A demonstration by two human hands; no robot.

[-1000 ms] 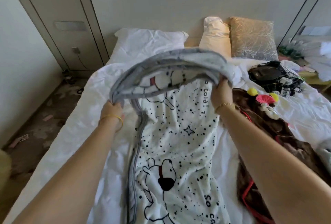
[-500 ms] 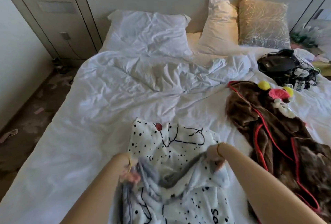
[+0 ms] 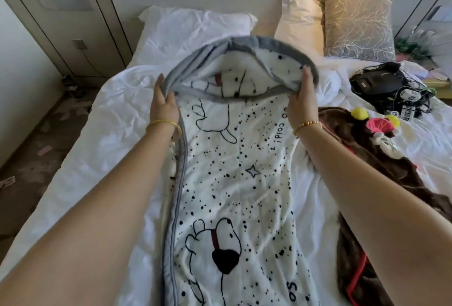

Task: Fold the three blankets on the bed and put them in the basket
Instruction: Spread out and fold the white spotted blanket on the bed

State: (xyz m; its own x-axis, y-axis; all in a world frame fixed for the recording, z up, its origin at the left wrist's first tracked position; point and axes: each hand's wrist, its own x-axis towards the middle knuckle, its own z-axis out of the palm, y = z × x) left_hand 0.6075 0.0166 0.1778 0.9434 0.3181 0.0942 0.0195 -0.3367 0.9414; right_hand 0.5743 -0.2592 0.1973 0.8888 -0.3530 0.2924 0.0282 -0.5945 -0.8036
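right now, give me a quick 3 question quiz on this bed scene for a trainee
1. True or false: both hands grip the far end of the white spotted blanket.
2. Which side of the white spotted blanket does the brown blanket lie on? A: the person's left. B: the person's right.
3. Fill in: the pillow nearest the black bag is ____ in colour.

Key
1. True: left hand and right hand hold it raised off the bed.
2. B.
3. Gold: the gold pillow.
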